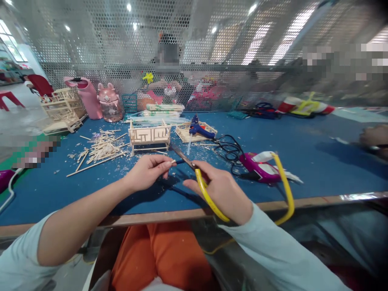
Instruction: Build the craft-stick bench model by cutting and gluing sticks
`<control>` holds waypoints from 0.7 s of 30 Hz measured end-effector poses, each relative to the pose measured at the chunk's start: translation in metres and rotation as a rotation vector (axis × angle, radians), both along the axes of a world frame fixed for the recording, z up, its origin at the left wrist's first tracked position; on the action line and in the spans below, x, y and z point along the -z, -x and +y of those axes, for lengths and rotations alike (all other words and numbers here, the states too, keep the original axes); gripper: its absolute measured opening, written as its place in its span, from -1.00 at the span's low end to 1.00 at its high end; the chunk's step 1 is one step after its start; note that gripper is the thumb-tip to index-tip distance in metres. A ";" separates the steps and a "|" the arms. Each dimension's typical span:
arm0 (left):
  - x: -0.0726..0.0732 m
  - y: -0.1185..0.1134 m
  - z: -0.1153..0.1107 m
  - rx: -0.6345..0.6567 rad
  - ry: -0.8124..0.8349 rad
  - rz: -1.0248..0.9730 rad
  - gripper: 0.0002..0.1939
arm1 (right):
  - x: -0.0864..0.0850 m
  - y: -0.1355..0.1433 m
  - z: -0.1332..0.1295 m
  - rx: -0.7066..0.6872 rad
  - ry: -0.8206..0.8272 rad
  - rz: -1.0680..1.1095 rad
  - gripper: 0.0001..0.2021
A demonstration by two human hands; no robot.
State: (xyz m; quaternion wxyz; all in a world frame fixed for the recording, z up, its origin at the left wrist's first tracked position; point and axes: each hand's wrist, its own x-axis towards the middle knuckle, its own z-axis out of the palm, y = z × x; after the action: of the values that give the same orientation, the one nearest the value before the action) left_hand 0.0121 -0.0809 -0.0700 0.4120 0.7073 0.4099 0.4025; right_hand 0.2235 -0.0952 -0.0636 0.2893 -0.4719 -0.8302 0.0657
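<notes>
My right hand is closed around a pair of scissors with yellow handles. Their dark blades point up and left, a little apart, near my left fingertips. My left hand pinches a short, thin wooden stick beside the lower blade; whether blade and stick touch I cannot tell. Just beyond the hands stands a small slatted structure made of sticks. A blue glue gun rests on a second flat stick frame to its right. Loose sticks and offcuts are heaped to the left.
On the blue table, a purple power strip with a yellow cord and black cables lies right. Stick models, a pink bottle and a pink jar stand back left. Perforated metal rises behind. Another person's hand is far right.
</notes>
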 end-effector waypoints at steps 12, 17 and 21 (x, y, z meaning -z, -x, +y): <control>0.008 0.007 0.008 -0.057 -0.092 0.231 -0.65 | 0.005 -0.048 0.024 0.324 -0.233 -0.646 -0.83; 0.002 0.012 0.011 -0.038 -0.235 0.327 -0.56 | -0.025 0.000 0.030 -0.126 -0.431 -0.416 -0.74; -0.008 0.017 0.020 -0.019 -0.343 0.337 -0.43 | -0.039 0.031 0.055 -0.334 -0.549 -0.399 -0.73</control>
State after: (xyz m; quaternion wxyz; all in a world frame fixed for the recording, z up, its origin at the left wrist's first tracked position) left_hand -0.0044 -0.0609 -0.0622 0.2079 0.8202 0.4049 0.3465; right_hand 0.1922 -0.0402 -0.0245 0.2230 -0.2385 -0.9225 -0.2060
